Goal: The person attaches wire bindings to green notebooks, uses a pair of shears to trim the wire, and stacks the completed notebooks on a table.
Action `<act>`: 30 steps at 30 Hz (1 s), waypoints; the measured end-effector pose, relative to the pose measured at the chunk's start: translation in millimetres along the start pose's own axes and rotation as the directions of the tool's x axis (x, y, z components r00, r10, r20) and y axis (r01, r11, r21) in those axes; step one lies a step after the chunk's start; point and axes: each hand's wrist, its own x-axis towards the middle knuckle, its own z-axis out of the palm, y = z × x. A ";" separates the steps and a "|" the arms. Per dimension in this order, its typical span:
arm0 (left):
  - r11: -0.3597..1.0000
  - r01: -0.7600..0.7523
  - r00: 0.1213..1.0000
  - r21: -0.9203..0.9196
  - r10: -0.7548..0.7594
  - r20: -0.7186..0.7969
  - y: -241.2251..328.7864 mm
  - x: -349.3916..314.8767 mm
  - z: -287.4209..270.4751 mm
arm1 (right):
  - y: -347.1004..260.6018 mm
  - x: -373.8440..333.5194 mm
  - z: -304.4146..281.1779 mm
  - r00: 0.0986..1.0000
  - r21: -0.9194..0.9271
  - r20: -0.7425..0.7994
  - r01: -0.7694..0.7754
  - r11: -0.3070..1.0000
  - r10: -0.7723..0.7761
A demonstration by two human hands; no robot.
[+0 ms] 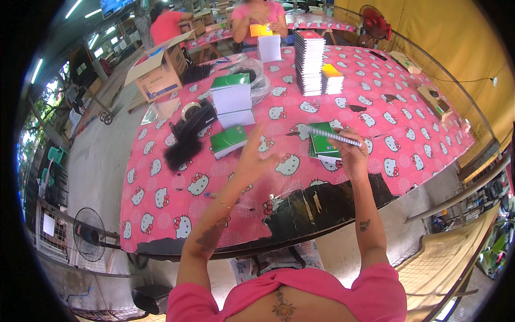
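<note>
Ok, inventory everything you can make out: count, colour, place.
Patterned tablecloth: 1, pink, centre
Open cardboard box: 1, brown, upper left
Glossy notebook piles: 3, green, mid-table
Tall spiral-notebook stack: 1, red-topped, far side
Short notebook stack: 1, yellow-topped, beside it
Tape dispenser: 1, black, table left
Bristly bundles: 2+, black, table left
Round fans: 2, red upper right, black lower left
Co-workers: 2, pinkish tops, top
Spiral-bound notebook: 1, colour unclear, right-centre
Left hand: 1, bare, over centre
Right hand: 1, bare, gripping that notebook

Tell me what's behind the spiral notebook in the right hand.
Behind the spiral notebook, a green-covered notebook shows against the pink tablecloth. The part of its cover blocked by the spiral notebook and right hand cannot be seen.
</note>
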 end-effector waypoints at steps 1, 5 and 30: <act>0.994 -0.005 0.998 -0.109 -0.002 -0.062 14.4 6.4 3.9 | 1.6 -1.3 1.1 1.000 0.000 -0.006 0.000 1.000 0.000; 0.933 0.111 0.912 -0.343 0.041 0.408 55.8 37.9 42.1 | 4.4 -1.5 -33.9 0.987 0.080 -0.031 -0.154 0.985 0.157; 0.657 -0.310 0.930 0.687 0.058 0.364 -138.3 -25.0 -86.2 | 39.2 -105.9 52.6 0.953 -0.438 -0.200 -0.294 0.850 0.227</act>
